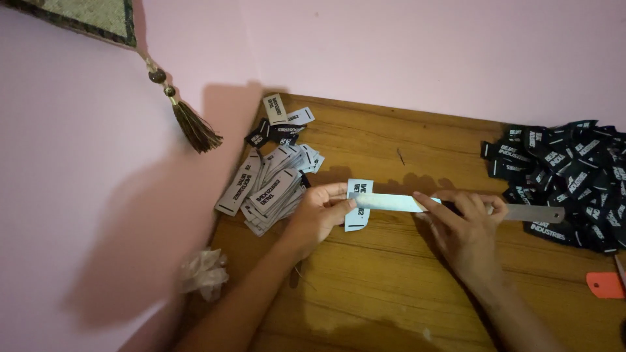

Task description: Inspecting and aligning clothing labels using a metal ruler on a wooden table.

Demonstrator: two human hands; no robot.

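Observation:
My left hand [319, 212] pinches a small white woven label [358, 205] with dark print against the wooden table [391, 280]. A flat metal ruler [456, 207] lies across that label, running to the right. My right hand [464, 228] presses down on the ruler's middle with its fingers spread over it. The label bends over the ruler's left end.
A fanned pile of white labels [267, 189] lies left of my left hand, with a few black ones [277, 130] behind it. A heap of black labels [564, 176] fills the right side. An orange object [605, 285], crumpled plastic [203, 272], a hanging tassel [192, 127].

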